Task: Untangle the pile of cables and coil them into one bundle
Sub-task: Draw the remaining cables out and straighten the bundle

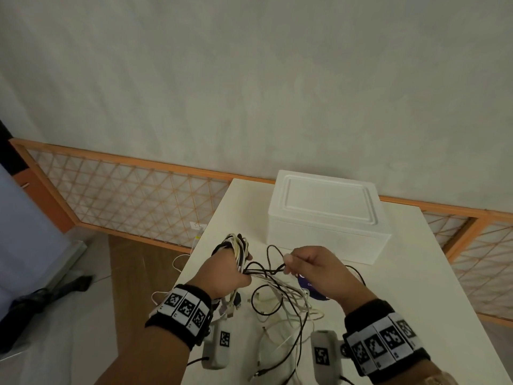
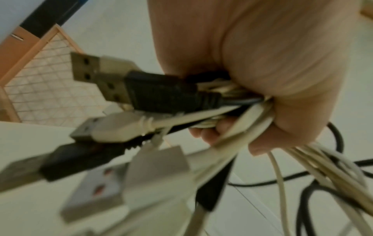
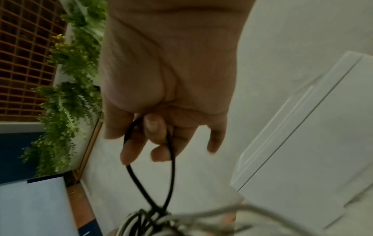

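Observation:
My left hand (image 1: 227,270) grips a coil of black and white cables (image 1: 239,250) wound round its fingers above the white table (image 1: 416,287). In the left wrist view the left hand (image 2: 272,79) is closed on the coil, and several USB plugs (image 2: 141,89) stick out from below it. My right hand (image 1: 313,269) pinches a loop of black cable (image 1: 273,266) just right of the coil. The right wrist view shows the right hand (image 3: 161,127) with the black cable (image 3: 171,167) looped round its fingertips. Loose black and white cables (image 1: 280,304) trail down onto the table between my wrists.
A white foam box (image 1: 327,215) with a lid stands on the table just behind my right hand. A blue round object (image 1: 311,290) lies partly under the right hand. An orange lattice fence (image 1: 133,195) runs behind the table, and the floor lies to the left.

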A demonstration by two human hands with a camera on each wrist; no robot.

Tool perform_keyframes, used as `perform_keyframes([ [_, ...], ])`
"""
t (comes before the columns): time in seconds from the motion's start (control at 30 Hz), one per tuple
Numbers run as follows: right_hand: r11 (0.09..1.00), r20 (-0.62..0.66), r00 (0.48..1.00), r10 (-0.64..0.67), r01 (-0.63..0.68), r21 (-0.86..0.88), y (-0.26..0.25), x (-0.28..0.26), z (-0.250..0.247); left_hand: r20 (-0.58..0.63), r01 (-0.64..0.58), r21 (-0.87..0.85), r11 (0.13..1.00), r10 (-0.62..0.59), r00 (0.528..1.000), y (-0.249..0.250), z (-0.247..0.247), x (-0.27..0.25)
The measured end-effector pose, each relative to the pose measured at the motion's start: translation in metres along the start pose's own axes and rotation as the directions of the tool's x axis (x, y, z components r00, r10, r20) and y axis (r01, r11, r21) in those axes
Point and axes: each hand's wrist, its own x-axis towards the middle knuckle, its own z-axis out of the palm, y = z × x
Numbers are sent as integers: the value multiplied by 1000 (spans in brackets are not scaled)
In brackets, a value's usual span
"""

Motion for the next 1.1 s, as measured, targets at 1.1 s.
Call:
perform_keyframes([
  [1.1, 982, -379, 913, 148, -89, 169, 16, 2, 5, -131, 71, 42, 997, -65, 989, -10, -8, -8],
])
